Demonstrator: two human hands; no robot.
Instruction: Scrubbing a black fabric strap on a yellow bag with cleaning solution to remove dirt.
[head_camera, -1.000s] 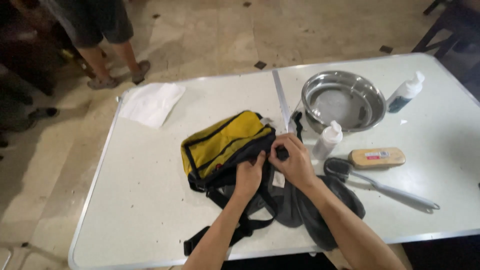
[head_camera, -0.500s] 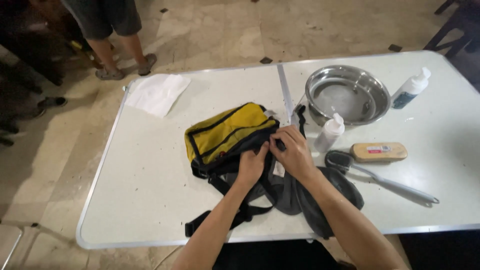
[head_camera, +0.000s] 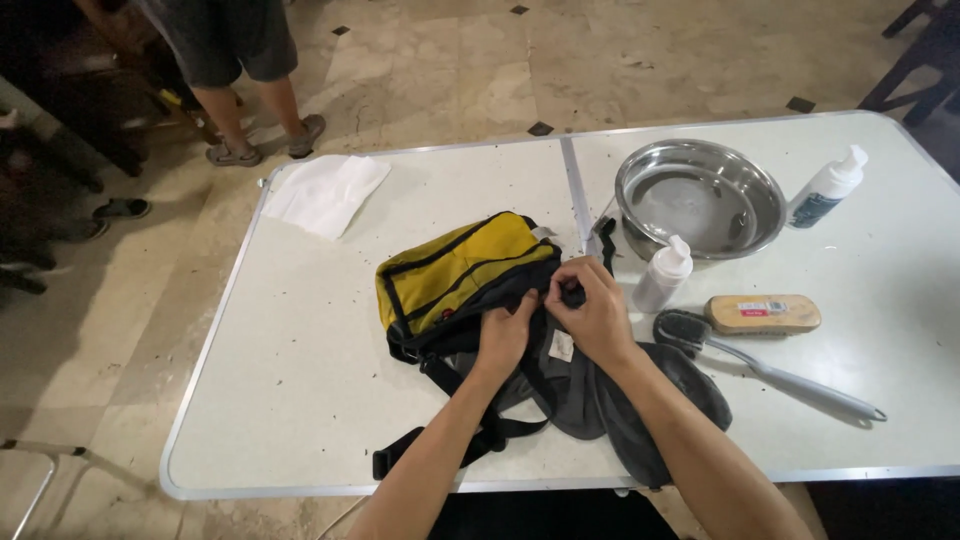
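Observation:
A yellow and black bag (head_camera: 455, 275) lies in the middle of a white folding table (head_camera: 300, 400), with its grey inner panel (head_camera: 640, 400) spread toward me. My left hand (head_camera: 505, 335) pinches the black edge of the bag near its top. Beside it, my right hand (head_camera: 592, 310) is closed on the same black edge, fingers curled over a small dark part that I cannot make out. A black strap (head_camera: 440, 450) trails toward the table's near edge.
A steel bowl (head_camera: 700, 195) stands at the back right, with a small white spray bottle (head_camera: 662, 275) in front and a white pump bottle (head_camera: 828, 187) beside it. A wooden brush (head_camera: 765, 314) and a long-handled brush (head_camera: 770, 370) lie right. White cloth (head_camera: 325, 192) far left. A person's legs (head_camera: 250, 90) beyond.
The view has shifted slightly. Both hands stay on the bag's black edge, with the right hand's fingers curled tighter over it.

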